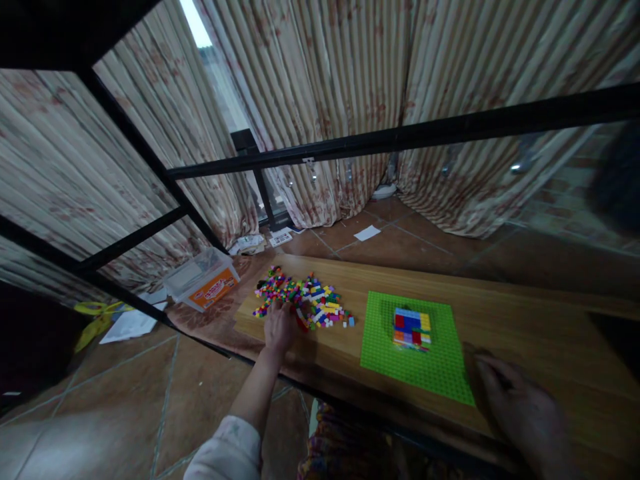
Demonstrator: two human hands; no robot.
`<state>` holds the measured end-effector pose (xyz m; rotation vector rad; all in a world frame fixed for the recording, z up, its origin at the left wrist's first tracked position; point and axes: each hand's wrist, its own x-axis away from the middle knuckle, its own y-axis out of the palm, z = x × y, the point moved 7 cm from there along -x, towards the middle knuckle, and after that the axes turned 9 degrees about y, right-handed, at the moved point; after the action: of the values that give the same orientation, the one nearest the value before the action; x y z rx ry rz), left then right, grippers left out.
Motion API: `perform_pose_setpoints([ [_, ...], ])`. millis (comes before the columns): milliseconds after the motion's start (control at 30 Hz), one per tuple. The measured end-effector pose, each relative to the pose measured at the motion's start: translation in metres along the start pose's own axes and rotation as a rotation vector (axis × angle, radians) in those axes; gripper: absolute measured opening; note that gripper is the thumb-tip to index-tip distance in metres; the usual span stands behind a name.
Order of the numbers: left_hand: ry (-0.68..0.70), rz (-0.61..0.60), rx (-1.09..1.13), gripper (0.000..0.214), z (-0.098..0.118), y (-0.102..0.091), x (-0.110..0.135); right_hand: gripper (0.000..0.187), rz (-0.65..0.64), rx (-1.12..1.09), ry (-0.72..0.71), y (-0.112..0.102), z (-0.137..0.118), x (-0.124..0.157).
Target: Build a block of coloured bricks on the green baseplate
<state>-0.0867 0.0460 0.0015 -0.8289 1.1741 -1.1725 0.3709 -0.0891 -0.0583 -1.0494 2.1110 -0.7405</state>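
My left hand (280,327) reaches down to the near edge of a loose pile of small toy building bricks (320,300) in many colours. Its fingers are bent and pressed together at the bricks; what is between them is hidden. A red piece (302,320) lies right beside it. On a green studded baseplate (375,340) stands a block of bricks (412,328) in blue, red, yellow, white and orange. Off the baseplate's right edge, my right hand (515,393) is slightly blurred, with its fingers curled in; I cannot see whether anything is inside.
A wooden board (530,320) carries the bricks and baseplate. To its left is a clear plastic box (203,277) with an orange label. A black metal frame (350,145) crosses in front of striped curtains (320,80). Papers (367,233) lie on the tiled floor.
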Motion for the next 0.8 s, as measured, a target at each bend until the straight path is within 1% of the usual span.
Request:
perform_pose_setpoints([
  [133,0.05,-0.015,-0.03,0.03,0.0,0.003,-0.004,0.043,-0.013,0.069,0.014,0.002,-0.002,-0.002],
  [267,0.075,0.0,-0.047,0.029,-0.001,0.001,-0.006,0.041,0.008,0.063,0.009,0.004,-0.001,-0.003],
  [333,0.078,0.027,-0.052,0.028,0.001,-0.003,-0.006,0.04,0.011,0.043,0.008,0.004,-0.001,-0.002],
  [467,0.034,0.125,-0.04,0.028,0.005,-0.013,-0.006,0.039,0.016,0.012,0.016,0.003,-0.005,-0.002],
  [567,-0.018,0.141,-0.005,0.028,0.006,-0.015,-0.008,0.039,0.02,0.027,0.025,0.002,-0.008,-0.003],
  [633,-0.044,0.162,0.061,0.027,0.006,-0.017,-0.009,0.039,0.022,0.024,0.023,0.001,-0.008,-0.003],
  [700,-0.067,0.207,0.195,0.028,0.007,-0.02,-0.009,0.039,0.019,0.011,0.014,0.002,-0.008,-0.002],
  [800,-0.118,0.232,0.557,0.031,0.013,-0.02,-0.005,0.039,0.008,0.02,0.032,0.003,-0.004,-0.002],
])
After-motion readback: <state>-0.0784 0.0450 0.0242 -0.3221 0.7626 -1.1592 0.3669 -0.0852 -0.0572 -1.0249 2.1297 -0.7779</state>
